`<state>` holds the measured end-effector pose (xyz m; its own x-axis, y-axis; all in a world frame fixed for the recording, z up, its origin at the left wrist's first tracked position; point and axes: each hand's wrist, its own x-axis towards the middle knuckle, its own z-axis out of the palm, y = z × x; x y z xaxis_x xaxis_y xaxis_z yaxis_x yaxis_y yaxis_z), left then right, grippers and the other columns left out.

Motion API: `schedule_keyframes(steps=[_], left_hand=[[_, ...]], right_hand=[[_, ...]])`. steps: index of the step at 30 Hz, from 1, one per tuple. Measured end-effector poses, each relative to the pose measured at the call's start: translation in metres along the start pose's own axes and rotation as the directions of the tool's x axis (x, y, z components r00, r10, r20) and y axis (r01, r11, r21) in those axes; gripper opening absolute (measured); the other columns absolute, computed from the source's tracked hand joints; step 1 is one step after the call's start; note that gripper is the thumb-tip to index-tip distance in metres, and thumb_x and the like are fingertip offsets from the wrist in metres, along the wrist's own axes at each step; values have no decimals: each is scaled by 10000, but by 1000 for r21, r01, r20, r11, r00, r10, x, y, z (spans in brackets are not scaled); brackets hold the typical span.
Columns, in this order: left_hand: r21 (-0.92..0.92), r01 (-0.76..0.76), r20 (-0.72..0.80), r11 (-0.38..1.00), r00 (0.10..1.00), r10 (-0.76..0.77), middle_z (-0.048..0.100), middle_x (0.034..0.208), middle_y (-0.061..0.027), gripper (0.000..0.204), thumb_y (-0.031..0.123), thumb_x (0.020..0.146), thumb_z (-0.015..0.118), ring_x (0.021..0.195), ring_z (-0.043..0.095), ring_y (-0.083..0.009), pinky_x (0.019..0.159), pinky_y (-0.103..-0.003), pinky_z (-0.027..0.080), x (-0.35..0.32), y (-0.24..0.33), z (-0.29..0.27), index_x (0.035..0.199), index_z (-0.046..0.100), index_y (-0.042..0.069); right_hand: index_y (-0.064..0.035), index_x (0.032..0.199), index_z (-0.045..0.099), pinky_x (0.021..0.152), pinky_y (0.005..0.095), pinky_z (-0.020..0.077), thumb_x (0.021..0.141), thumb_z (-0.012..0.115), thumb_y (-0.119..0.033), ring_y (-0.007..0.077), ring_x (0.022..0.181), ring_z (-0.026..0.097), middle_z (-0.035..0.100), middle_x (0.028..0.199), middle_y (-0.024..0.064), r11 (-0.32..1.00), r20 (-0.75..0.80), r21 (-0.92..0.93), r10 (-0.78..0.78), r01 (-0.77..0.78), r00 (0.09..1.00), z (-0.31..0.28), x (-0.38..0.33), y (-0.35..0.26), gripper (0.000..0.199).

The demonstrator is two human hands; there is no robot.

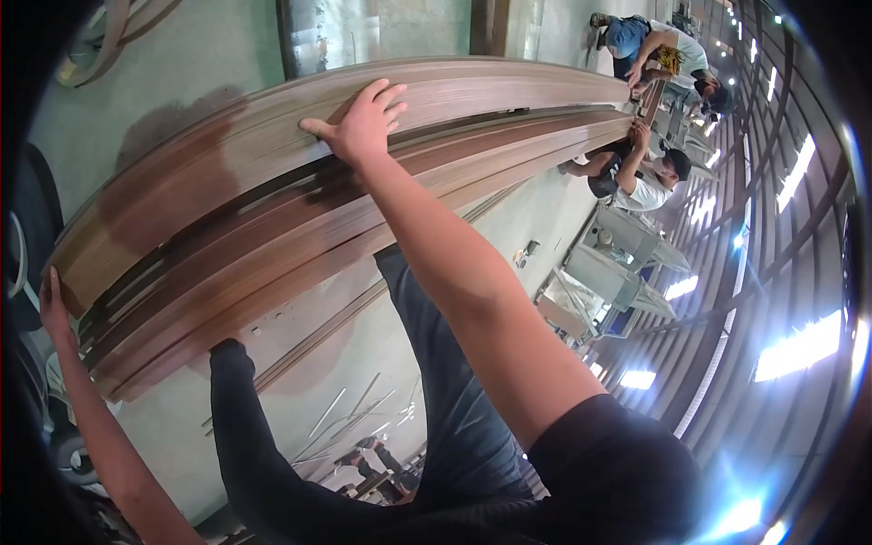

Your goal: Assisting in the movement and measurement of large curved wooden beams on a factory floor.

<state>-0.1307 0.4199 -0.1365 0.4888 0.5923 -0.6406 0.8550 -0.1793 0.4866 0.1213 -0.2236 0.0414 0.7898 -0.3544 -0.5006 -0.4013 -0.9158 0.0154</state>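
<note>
The fingers [391, 94] of the right hand [361, 134] are spread with the thumb out to the side, laid on the pale face of the long plank [272, 136] without closing round it. The left hand [56, 313] is at the plank's near end, fingers up against that end; whether they grip or only press, I cannot tell. The plank lies across the view beside a darker stack [263, 250] of boards, on the stack's side away from the person, with a dark gap running along part of the line between them. The step in hand looks like steadying or lining up the plank; the next move seems to call for even pressure from both hands, matched to the far end. There, one co-worker [677, 59] bends with hands at the plank's end, and another [640, 177] crouches with a hand raised at the end of the stack, so any push along the length runs toward them. On the near side, the person's own black-clad leg [238, 400] comes up close to the stack, limiting room there. Beyond it, thin strips [334, 413] lie loose on the floor [313, 359], a possible trip for the feet. Farther off to the right stand grey machines [618, 238].
</note>
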Motion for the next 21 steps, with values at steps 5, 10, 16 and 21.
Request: schedule_keyframes(steps=[5, 10, 16, 21], left_hand=[[285, -160, -175, 945, 961, 215, 594, 1421, -143, 823, 651, 920, 617, 1289, 573, -262, 1067, -356, 427, -3, -7, 8, 1439, 549, 16], [378, -253, -61, 891, 953, 297, 596, 1419, -133, 728, 577, 971, 594, 1330, 546, -243, 1085, -360, 418, 2, -20, -12, 1448, 544, 30], [-303, 25, 69, 953, 998, -5, 592, 1400, -131, 644, 496, 1002, 607, 1355, 516, -226, 1155, -379, 353, -16, 10, -56, 1419, 524, 14], [-350, 33, 47, 936, 999, -18, 503, 1494, -149, 691, 480, 1014, 587, 1405, 454, -217, 1191, -374, 317, -77, 52, -139, 1465, 453, -26]], right_hand=[[124, 1545, 8, 1180, 660, 202, 584, 917, -615, 631, 1463, 54, -55, 1590, 420, 998, 0, 58, -7, 7, 1000, 3, -3, 1, 1516], [124, 1545, 16, 1177, 668, 206, 568, 929, -599, 632, 1461, 62, -39, 1589, 422, 999, -30, 42, -1, 2, 1000, 3, -3, -3, 1520], [99, 1559, 26, 1205, 610, 208, 604, 912, -602, 589, 1483, 73, -5, 1612, 387, 997, -12, 72, -41, 42, 999, -6, -9, 19, 1479], [131, 1439, 355, 1070, 488, 433, 783, 839, -483, 463, 1308, 496, 507, 1378, 354, 876, -182, 444, -115, 186, 977, -11, -2, 59, 1021]])
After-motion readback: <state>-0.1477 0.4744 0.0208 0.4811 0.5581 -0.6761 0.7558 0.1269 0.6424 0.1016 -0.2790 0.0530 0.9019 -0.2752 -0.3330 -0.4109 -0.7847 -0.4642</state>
